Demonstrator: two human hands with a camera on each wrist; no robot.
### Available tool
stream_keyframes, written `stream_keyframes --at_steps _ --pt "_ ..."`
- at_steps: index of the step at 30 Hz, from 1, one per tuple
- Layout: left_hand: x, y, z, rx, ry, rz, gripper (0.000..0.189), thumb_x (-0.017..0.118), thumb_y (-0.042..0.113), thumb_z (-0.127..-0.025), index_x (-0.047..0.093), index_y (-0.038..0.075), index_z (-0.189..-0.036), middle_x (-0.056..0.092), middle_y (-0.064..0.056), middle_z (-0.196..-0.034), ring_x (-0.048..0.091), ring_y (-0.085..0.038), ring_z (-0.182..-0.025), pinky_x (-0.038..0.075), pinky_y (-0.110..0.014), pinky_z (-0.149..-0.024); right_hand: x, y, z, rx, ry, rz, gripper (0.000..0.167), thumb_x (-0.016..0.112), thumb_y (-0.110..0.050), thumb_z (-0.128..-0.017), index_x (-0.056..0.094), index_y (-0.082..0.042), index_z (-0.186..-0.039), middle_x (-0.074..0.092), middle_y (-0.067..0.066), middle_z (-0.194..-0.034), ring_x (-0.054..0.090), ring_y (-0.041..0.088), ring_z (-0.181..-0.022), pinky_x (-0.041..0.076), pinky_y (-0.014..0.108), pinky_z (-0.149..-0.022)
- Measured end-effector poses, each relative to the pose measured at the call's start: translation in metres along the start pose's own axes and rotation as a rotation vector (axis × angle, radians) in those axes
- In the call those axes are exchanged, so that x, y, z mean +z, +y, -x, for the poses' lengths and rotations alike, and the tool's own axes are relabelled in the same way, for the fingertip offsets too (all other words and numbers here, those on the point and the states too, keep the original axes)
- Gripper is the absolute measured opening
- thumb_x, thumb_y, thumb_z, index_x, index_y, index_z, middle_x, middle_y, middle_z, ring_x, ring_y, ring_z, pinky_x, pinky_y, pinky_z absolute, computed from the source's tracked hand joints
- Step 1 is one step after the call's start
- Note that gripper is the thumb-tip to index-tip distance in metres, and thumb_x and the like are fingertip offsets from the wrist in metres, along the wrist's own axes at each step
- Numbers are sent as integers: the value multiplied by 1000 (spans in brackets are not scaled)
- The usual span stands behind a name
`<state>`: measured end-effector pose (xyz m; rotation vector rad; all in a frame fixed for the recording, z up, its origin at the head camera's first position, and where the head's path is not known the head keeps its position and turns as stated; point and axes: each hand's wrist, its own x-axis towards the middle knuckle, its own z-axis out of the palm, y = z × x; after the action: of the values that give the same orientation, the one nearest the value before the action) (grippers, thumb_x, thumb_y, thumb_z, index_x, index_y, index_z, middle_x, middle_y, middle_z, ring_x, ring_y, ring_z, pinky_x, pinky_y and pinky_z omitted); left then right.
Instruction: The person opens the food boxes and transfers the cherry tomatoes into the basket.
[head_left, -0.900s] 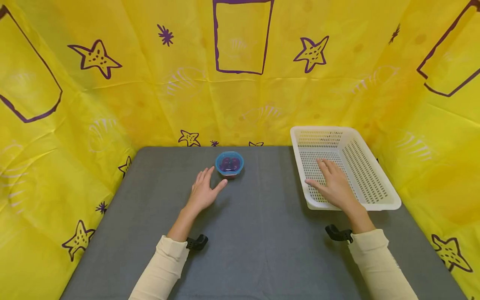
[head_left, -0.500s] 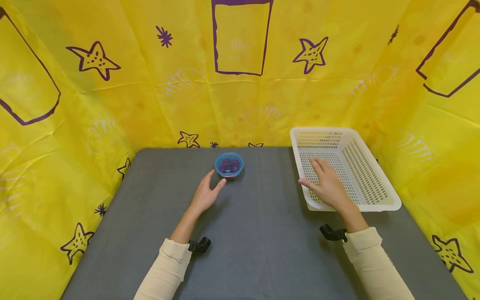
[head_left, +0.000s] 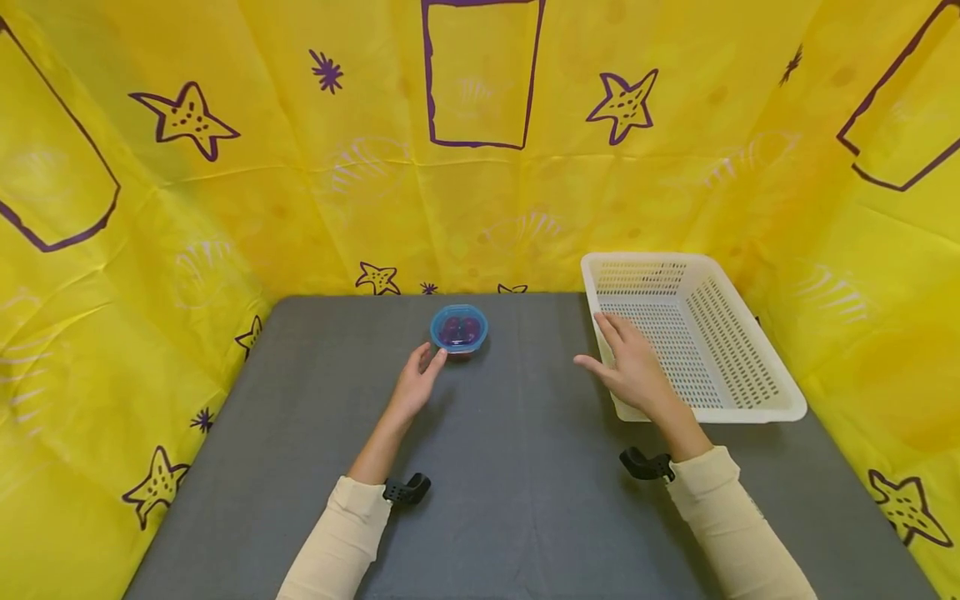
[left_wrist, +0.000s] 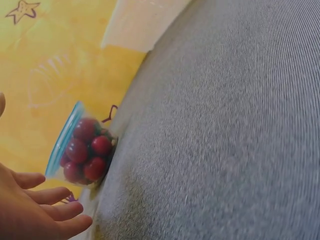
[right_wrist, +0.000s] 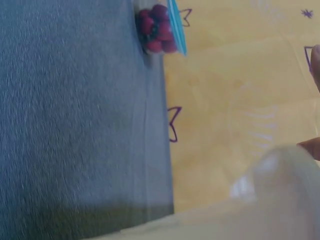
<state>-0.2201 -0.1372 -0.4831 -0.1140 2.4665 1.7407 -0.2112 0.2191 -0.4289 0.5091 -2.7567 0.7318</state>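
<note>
A small clear tub with a blue lid [head_left: 459,328] stands near the back of the grey table [head_left: 510,467]. Several round dark-red fruits [left_wrist: 86,150] show through its side in the left wrist view. My left hand [head_left: 415,385] is just in front of the tub at its left, fingertips close to the rim and fingers extended. Over the left rim of a white plastic basket [head_left: 783,412] hovers my right hand [head_left: 636,371], thumb spread from its straight fingers, holding nothing. Only a bit of right fingers [right_wrist: 312,147] enters the right wrist view, at its right edge.
Yellow cloth walls [head_left: 300,208] printed with purple starfish enclose the table at the back and both sides. The slotted basket occupies the back right. Each wrist wears a black camera mount, such as the left one [head_left: 407,489].
My right hand has moved left, from above the basket's inside to its left rim. My left hand has drawn its thumb and fingers closer together near the tub. Tub and basket stay put.
</note>
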Motion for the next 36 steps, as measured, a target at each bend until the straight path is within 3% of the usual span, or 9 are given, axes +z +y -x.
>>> stream_keyframes --at_steps 4,9,13,22,31,36 --pt "0 1 0 -30 7 53 83 45 62 -95 24 5 -151 30 -23 -155 31 -44 -142 27 -59 -116 4 -8 -4 -13 -6 -13 81 67 -45 -89 33 -3 -150 40 24 -148 35 43 -137 29 61 -112" --pt "3 1 -2 -71 -10 201 83 47 62 -94 25 4 -150 32 -21 -154 35 -40 -140 32 -56 -115 9 -16 -4 -17 2 -30 82 69 -44 -88 33 -4 -150 40 24 -148 36 43 -137 30 61 -112" --pt "7 2 -4 -90 2 311 80 51 58 -95 26 4 -149 36 -20 -152 40 -38 -138 36 -52 -113 14 -22 -7 -32 17 -48 82 70 -44 -86 34 -6 -150 42 22 -147 39 41 -136 33 60 -110" --pt "14 2 -6 -113 39 464 71 53 44 -98 26 1 -148 39 -24 -147 42 -39 -136 36 -51 -114 30 -35 -19 -54 8 -110 78 70 -40 -88 36 -8 -149 43 21 -147 40 39 -136 34 58 -111" --pt "20 4 -5 -148 48 535 65 54 35 -99 26 0 -147 39 -25 -145 44 -39 -135 37 -48 -114 44 -47 -29 -64 1 -150 73 67 -41 -90 38 -8 -148 44 21 -146 40 39 -136 34 56 -112" --pt "25 6 -8 -173 86 559 59 54 24 -100 28 -3 -145 38 -27 -146 47 -40 -133 40 -47 -112 57 -54 -33 -72 7 -166 71 68 -39 -90 40 -8 -147 46 20 -145 43 38 -134 36 56 -111"
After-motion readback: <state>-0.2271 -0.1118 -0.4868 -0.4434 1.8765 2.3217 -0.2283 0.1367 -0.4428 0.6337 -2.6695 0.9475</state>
